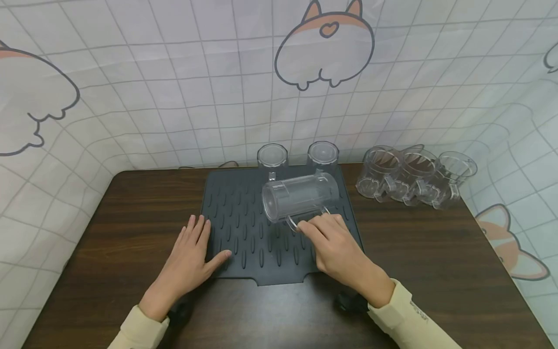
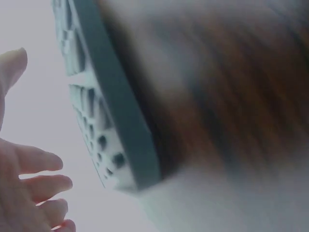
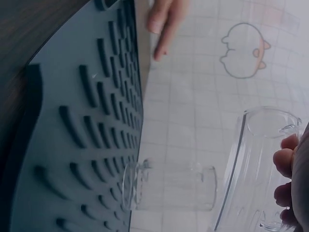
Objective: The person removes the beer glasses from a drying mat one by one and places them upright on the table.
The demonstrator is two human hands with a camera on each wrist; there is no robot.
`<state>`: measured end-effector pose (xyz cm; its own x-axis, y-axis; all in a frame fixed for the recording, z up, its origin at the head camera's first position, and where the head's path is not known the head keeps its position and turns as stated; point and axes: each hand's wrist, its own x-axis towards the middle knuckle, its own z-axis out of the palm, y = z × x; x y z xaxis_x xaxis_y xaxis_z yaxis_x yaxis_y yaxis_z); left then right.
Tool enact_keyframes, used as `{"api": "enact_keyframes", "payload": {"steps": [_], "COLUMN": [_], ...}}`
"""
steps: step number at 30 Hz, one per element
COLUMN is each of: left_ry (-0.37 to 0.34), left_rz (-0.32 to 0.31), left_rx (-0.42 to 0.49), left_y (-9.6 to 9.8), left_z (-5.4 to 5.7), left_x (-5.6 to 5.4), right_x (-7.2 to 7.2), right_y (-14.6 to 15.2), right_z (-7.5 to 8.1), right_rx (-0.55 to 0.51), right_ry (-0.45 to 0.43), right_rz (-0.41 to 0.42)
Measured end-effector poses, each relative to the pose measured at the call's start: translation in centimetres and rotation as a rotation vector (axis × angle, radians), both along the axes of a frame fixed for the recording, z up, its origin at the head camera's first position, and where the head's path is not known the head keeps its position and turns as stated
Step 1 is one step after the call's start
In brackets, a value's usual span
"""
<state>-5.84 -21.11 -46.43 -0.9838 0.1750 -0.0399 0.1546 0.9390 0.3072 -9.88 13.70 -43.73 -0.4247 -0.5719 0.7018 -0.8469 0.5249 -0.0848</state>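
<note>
My right hand (image 1: 337, 249) grips the handle of a clear mug (image 1: 301, 195), which lies sideways in the air over the dark grey ribbed mat (image 1: 244, 269). Its base end points left in the head view. In the right wrist view the fingers (image 3: 284, 162) curl round the handle of this mug (image 3: 256, 169). Two more clear mugs, a left one (image 1: 272, 157) and a right one (image 1: 323, 154), stand upside down along the mat's back edge. My left hand (image 1: 187, 257) is spread with straight fingers at the mat's left edge, holding nothing.
Three clear mugs stand upright in a row at the back right of the table, the nearest to the mat (image 1: 378, 167), a middle one (image 1: 414, 169) and a right one (image 1: 453, 172). A white grid-patterned curtain (image 1: 235, 87) hangs behind the brown wooden table (image 1: 144, 208).
</note>
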Motion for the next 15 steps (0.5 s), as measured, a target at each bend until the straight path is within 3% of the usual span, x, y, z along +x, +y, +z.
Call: {"api": "enact_keyframes", "payload": {"steps": [8, 15], "left_ry": [0.217, 0.218], "left_rz": [0.011, 0.023], "left_rx": [0.236, 0.507], "left_y": [2.3, 5.3], "left_z": [0.5, 1.7], "left_x": [-0.7, -0.9], "right_x": [0.3, 0.5], "right_y": [0.3, 0.4], "right_z": [-0.4, -1.1], "right_rx": [0.078, 0.107], "right_ry": [0.067, 0.102], "right_rz": [-0.046, -0.039]}}
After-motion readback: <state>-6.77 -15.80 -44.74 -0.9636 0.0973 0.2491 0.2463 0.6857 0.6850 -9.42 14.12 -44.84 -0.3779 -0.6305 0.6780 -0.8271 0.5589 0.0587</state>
